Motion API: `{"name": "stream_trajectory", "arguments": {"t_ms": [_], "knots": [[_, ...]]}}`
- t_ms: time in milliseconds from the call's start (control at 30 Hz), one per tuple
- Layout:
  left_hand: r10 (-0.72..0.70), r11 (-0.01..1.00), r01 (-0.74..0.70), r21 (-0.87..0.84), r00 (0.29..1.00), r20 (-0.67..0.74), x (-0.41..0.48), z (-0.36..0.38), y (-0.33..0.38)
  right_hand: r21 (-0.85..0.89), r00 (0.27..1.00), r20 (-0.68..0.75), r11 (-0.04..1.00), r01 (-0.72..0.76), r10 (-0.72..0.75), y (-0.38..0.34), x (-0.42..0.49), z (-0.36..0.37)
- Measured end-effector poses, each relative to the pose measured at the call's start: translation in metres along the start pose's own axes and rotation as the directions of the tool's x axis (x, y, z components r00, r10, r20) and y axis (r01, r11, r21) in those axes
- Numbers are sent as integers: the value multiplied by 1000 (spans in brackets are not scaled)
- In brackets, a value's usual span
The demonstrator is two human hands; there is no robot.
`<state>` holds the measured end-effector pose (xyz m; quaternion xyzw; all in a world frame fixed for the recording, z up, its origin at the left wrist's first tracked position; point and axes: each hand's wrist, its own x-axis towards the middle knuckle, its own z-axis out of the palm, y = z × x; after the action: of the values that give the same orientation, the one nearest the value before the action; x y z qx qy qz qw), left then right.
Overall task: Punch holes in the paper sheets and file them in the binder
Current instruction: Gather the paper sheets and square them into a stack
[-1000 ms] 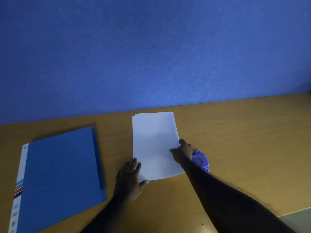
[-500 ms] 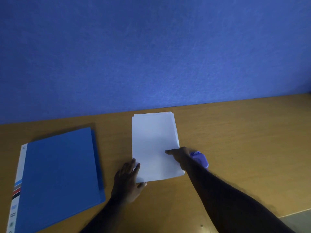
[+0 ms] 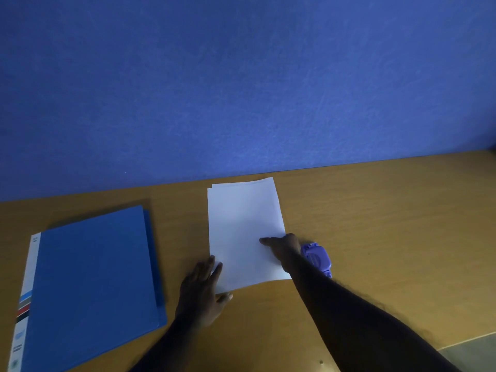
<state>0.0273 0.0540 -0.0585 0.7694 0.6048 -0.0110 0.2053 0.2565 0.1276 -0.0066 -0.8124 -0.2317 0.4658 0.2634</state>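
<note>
A small stack of white paper sheets [image 3: 241, 226] lies in the middle of the wooden table [image 3: 389, 224]. My left hand [image 3: 204, 288] rests flat with fingers spread at the stack's near left corner. Across the right edge of the sheets lies my right hand [image 3: 281, 247], fingers stretched over the paper and holding nothing. A purple hole punch [image 3: 316, 257] sits just right of that hand, partly hidden by my wrist. The closed blue binder [image 3: 91, 280] is on the left of the table.
A blue wall [image 3: 241, 89] rises behind the table's far edge. The table's near right edge shows floor [image 3: 475, 355] beyond it.
My right hand has slid from the paper's right edge onto the sheet, with fingers now pointing left. The top sheets have fanned slightly at the far end. My left hand stays put.
</note>
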Motion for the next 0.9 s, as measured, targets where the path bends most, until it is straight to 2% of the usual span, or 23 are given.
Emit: {"name": "stream_trajectory", "arguments": {"t_ms": [67, 300, 367, 433, 500, 533, 600, 700, 800, 900], "knots": [[0, 1000, 0, 8, 1000, 10, 0, -1, 1, -5, 999, 37, 1000, 30, -30, 0, 5, -4], [-5, 1000, 4, 23, 999, 50, 2, -4, -2, -264, 986, 21, 950, 167, -167, 6, 4, -10], [-9, 999, 6, 36, 997, 81, 5, -9, -4, -282, 982, 36, 941, 186, -183, 11, 2, -10], [-20, 999, 23, -29, 993, 114, 6, -17, -6, -236, 977, 68, 948, 215, -204, 13, -7, -13], [-65, 979, 85, -186, 992, 112, 9, -24, -7, -170, 965, 101, 951, 257, -242, 17, -9, -16], [-119, 943, 143, -302, 988, 99, 12, -28, -8, -133, 961, 102, 954, 269, -257, 20, -10, -17], [-268, 798, 263, -542, 961, 70, 18, -36, -13, -34, 961, 96, 964, 264, -260, 27, -14, -20], [-404, 567, 358, -742, 906, 128, 27, -54, -16, 109, 954, 158, 965, 241, -256, 38, -23, -25], [-408, 427, 342, -837, 899, 159, 40, -72, -11, 259, 910, 280, 937, 237, -307, 46, -33, -36], [-342, 355, 180, -918, 938, 52, 47, -90, -3, 284, 866, 356, 924, 257, -350, 48, -37, -46]]}}
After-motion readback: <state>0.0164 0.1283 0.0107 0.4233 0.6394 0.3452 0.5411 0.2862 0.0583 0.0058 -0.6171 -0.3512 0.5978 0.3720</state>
